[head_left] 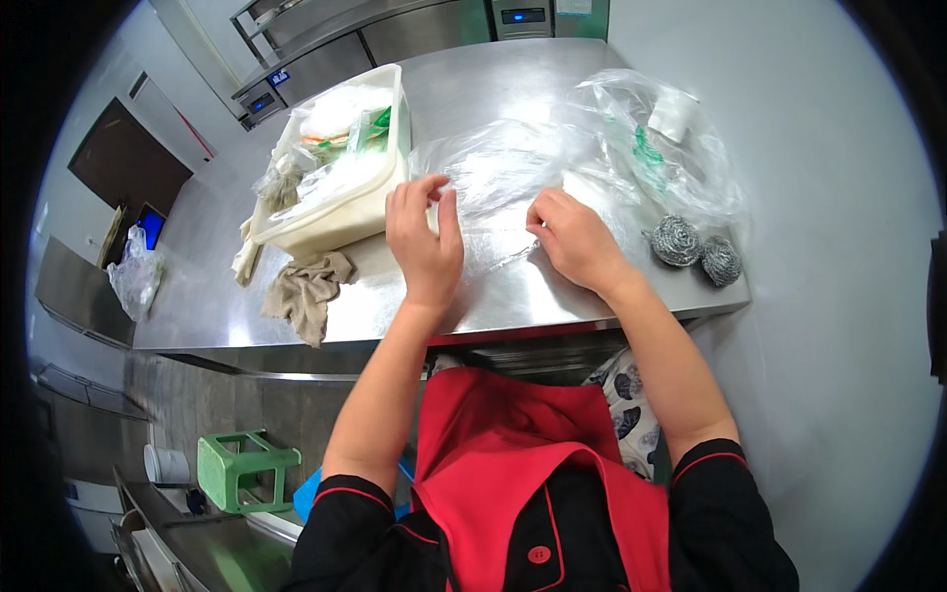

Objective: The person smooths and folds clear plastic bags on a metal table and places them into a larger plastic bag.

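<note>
A thin clear plastic bag point(510, 159) lies spread and wrinkled on the stainless steel table point(488, 66). My right hand point(573, 237) is at its near right part, thumb and fingertips pinched on a twisted edge of the film. Beside the plastic bin's near right corner, my left hand point(425, 240) is raised, thumb and fingers apart, with nothing visible between them. The cream plastic bin point(333, 233) holds several clear bags with contents I cannot make out fully. Right of the spread film lies a crumpled clear bag with green print point(688, 174), a white packet point(672, 115) inside or under it.
Two steel wool scourers point(676, 240) rest by the table's right edge, close to the wall point(828, 222). A brown cloth point(307, 292) hangs slightly over the front edge. Another plastic bag point(137, 274) is at the far left. A green stool point(244, 473) stands on the floor.
</note>
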Demonstrator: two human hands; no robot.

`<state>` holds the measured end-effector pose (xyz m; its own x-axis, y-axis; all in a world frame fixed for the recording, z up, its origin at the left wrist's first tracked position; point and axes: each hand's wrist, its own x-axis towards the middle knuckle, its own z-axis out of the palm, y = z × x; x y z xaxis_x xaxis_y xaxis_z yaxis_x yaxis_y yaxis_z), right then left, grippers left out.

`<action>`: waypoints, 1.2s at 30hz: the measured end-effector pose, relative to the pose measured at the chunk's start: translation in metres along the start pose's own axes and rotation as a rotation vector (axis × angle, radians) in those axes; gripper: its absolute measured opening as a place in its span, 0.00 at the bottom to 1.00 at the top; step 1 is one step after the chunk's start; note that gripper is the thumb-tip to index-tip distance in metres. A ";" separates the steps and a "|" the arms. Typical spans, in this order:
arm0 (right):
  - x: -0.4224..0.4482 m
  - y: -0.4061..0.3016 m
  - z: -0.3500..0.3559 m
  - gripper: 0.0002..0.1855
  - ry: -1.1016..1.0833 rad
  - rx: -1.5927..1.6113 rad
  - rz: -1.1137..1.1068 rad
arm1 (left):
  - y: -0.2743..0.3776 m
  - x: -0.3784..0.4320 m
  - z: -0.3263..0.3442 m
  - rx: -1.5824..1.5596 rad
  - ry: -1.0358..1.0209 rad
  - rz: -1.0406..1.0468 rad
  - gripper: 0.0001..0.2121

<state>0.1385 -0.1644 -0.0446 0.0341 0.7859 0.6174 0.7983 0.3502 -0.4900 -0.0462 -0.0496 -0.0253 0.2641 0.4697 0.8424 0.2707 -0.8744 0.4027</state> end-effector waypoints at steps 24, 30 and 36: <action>0.017 -0.019 -0.004 0.07 -0.436 -0.222 -0.041 | 0.000 -0.027 -0.010 -0.050 -0.062 -0.089 0.05; 0.032 -0.005 -0.015 0.07 -0.378 -0.283 -0.121 | -0.001 -0.028 -0.008 -0.040 -0.026 -0.102 0.08; 0.084 0.031 -0.011 0.10 -0.010 -0.408 -0.118 | 0.002 -0.023 -0.004 0.076 -0.055 0.048 0.15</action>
<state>0.1732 -0.0930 -0.0011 -0.0764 0.7580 0.6478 0.9689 0.2098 -0.1312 -0.0557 -0.0626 -0.0423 0.3286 0.4352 0.8382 0.3257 -0.8853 0.3320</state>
